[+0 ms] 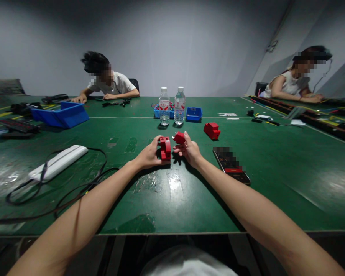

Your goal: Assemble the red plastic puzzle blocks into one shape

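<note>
My left hand (150,155) is closed around a red plastic block with a curved side (166,148), held upright just over the green table (195,207). Between the thumb and fingers of my right hand (191,152) is a smaller red piece (179,137) with thin metal prongs at its left end. The two red parts are close together but apart. Beyond my right hand, another red block (212,130) lies on the table. What kind of parts these are I cannot tell.
Two water bottles (164,107) stand ahead, by a blue bin of small parts (155,112) and another blue bin (194,114). A phone (231,165) lies right. Left are a white power strip (59,163), cables and a large blue bin (61,115). Two people sit across the table.
</note>
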Tool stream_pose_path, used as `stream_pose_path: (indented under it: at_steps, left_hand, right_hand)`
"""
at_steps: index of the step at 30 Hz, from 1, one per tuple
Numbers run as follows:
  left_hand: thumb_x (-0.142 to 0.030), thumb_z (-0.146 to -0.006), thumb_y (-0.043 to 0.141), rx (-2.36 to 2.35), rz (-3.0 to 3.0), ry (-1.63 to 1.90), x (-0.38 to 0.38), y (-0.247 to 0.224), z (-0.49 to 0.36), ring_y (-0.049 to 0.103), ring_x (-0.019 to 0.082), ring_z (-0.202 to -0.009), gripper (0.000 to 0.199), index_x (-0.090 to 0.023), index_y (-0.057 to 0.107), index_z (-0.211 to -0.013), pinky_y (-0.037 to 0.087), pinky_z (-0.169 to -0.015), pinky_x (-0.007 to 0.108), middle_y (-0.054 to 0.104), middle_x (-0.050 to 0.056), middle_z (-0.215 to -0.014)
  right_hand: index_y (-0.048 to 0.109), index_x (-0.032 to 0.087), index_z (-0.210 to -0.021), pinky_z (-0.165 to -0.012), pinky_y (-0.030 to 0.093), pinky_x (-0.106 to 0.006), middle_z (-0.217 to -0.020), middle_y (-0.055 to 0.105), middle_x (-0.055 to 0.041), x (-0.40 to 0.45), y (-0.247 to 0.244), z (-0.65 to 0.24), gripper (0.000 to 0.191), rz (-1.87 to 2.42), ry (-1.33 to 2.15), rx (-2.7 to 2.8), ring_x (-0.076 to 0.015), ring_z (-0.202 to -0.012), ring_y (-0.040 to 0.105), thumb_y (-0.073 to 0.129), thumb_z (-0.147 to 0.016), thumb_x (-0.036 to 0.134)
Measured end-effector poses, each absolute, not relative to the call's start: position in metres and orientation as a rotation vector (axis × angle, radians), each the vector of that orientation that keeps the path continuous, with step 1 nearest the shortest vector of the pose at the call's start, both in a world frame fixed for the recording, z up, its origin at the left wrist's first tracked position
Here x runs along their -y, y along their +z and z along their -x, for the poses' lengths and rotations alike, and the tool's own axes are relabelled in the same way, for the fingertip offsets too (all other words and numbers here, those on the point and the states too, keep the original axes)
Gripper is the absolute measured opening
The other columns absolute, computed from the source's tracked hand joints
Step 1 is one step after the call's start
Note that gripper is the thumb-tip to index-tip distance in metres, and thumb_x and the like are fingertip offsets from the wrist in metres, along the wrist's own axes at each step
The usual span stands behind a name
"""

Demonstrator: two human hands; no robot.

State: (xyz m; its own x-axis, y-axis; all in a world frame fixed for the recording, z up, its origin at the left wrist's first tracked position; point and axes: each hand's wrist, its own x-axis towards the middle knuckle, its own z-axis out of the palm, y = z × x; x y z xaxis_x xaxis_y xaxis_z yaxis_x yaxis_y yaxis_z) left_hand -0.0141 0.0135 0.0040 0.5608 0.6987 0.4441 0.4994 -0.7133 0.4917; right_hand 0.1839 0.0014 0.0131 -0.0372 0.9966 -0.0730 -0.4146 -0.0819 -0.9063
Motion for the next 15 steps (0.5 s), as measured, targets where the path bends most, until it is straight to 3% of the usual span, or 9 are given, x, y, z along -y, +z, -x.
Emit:
stream_pose_path:
  at_steps: [10, 15]
  left_hand:
    - [-0.047, -0.059, 0.077, -0.976, -2.469, 0.916, -0.0144, 0.0026, 0.0137, 0.054, 0.032, -0.116, 0.099, -0.017, 0.022, -0.136, 0.045, -0.096, 0.048, 0.047, 0.019, -0.129]
    - [-0.048, -0.059, 0.077, -0.993, -2.471, 0.908, -0.0154, 0.0015, 0.0147, 0.054, 0.031, -0.115, 0.099, -0.019, 0.022, -0.136, 0.046, -0.094, 0.048, 0.047, 0.019, -0.130]
  right_hand:
    - [0.065, 0.009, -0.085, -0.032, 0.037, -0.017, -0.054, 0.065, -0.0083, 0.0031, 0.0175, -0.1833, 0.050, 0.961, 1.468, 0.900, -0.0128, -0.044, 0.060, 0.042, -0.090, 0.052]
    - [0.062, 0.013, -0.078, -0.031, 0.028, -0.018, -0.047, 0.057, -0.0027, 0.0017, 0.0177, -0.1875, 0.058, 0.877, 1.606, 0.792, -0.0089, -0.033, 0.045, 0.031, -0.087, 0.061]
